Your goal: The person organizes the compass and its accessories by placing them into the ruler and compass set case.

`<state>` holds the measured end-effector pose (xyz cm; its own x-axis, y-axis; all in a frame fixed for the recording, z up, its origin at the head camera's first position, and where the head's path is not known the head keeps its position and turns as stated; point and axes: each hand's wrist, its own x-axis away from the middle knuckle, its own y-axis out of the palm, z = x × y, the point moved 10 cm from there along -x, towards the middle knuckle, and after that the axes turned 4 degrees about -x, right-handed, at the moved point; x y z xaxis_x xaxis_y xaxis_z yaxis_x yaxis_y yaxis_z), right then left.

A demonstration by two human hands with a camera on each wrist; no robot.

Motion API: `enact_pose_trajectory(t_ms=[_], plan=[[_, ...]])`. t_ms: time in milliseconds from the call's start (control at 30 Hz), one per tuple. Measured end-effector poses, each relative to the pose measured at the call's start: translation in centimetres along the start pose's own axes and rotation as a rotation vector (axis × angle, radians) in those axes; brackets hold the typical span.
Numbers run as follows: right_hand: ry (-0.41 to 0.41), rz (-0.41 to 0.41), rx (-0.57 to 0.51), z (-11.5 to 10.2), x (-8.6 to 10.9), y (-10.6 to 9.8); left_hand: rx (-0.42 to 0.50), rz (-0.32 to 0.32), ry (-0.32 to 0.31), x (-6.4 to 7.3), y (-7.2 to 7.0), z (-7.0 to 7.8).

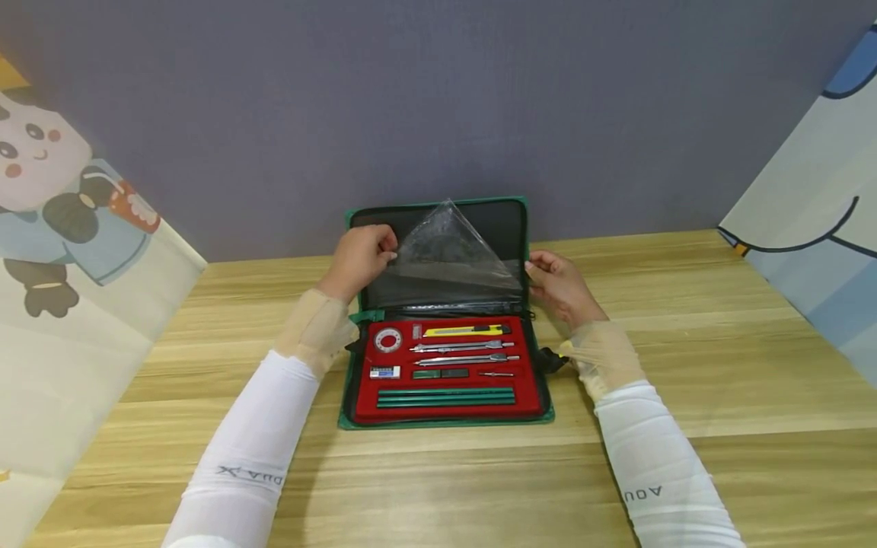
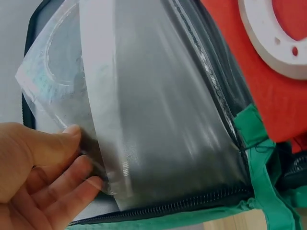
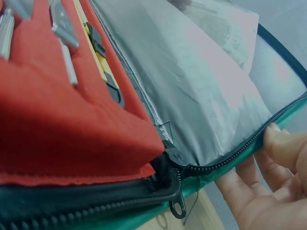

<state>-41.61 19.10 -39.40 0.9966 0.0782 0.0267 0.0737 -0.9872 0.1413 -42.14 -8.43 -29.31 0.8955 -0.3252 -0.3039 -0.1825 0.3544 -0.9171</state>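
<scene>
A green zip case lies unzipped on the table, its black-lined lid raised towards the wall. My left hand pinches the edge of a clear plastic sheet with a pointed top and a rounded outline, which sticks out of the lid's transparent pocket. On the lid's right edge, my right hand holds on with the thumb inside and the fingers behind. The red tray holds a white ring-shaped piece, a yellow cutter, compasses, an eraser and green pencils.
The case stands on a wood-grain table, its lid near the grey wall. Cartoon panels border the table on both sides. A zip pull hangs at the case's hinge corner.
</scene>
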Motion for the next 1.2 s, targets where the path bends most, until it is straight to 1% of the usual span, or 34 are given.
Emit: enact_pose_trajectory(t_ms=[200,333,400,500,600,667,800,900,1033,1200], plan=[[0.001,-0.003,-0.002,-0.2,0.1,0.1,-0.016,-0.035,0.008,0.4,0.4,-0.2],[-0.006,-0.003,-0.009,-0.3,0.1,0.1,-0.067,-0.037,0.014,0.5,0.3,0.2],[-0.007,0.0,-0.002,-0.3,0.1,0.0,-0.094,-0.025,0.017,0.5,0.2,0.6],[-0.005,0.007,0.007,-0.2,0.1,-0.1,-0.114,0.023,0.022,0.5,-0.2,1.1],[-0.007,0.01,0.011,-0.3,0.1,0.0,-0.102,0.075,0.02,0.1,-0.7,1.6],[-0.012,0.008,0.012,-0.3,0.1,0.0,-0.074,0.096,0.021,-0.2,-0.8,2.1],[-0.016,0.002,0.012,-0.4,0.1,0.1,-0.014,0.107,0.035,-1.0,-0.8,3.3],[-0.016,0.003,0.015,-0.4,0.0,0.2,-0.001,0.116,0.042,-1.4,-0.6,3.8],[-0.014,-0.004,0.014,-0.3,-0.1,0.4,-0.016,0.126,0.036,-1.3,-0.4,3.5],[-0.021,-0.01,0.026,-0.3,-0.3,0.4,-0.01,0.105,0.038,-0.9,0.1,3.1]])
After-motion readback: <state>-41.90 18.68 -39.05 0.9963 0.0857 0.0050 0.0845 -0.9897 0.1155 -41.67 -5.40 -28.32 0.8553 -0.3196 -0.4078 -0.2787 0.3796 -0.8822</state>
